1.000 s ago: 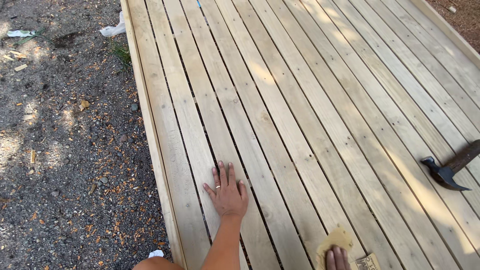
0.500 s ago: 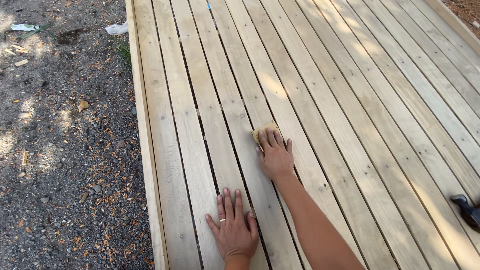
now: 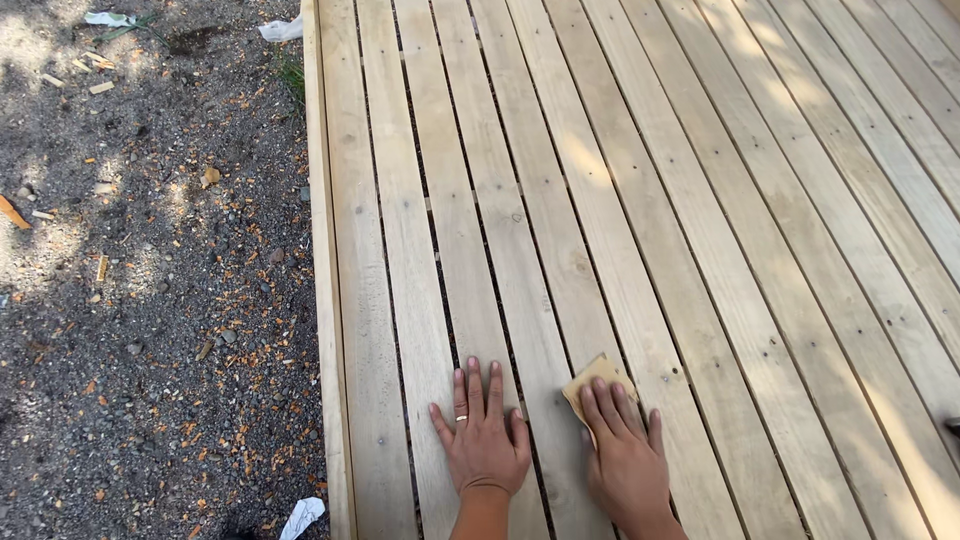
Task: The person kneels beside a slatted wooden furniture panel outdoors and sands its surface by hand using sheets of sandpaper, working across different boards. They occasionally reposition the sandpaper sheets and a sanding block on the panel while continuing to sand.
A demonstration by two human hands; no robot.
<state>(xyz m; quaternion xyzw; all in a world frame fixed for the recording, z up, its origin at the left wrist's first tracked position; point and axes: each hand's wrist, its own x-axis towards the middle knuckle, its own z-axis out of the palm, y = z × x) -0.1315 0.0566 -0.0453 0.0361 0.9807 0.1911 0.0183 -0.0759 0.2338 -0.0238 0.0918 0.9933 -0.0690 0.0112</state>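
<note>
My left hand (image 3: 484,435) lies flat with fingers spread on a pale wooden deck board (image 3: 440,250), a ring on one finger. Just to its right, my right hand (image 3: 622,450) presses down on a tan sheet of sandpaper (image 3: 590,381), which shows beyond the fingertips on the neighbouring board. Both hands are near the bottom of the view, close to the deck's left edge.
The plank deck (image 3: 700,200) runs away from me with narrow gaps and screw heads. Left of its edge board (image 3: 328,300) is gravel ground (image 3: 150,300) strewn with wood chips and bits of white litter (image 3: 300,517). A dark tool tip (image 3: 952,425) shows at the right edge.
My right hand has pulled the sandpaper back towards me along the board, from well ahead of the left hand to beside it. The left hand stays planted.
</note>
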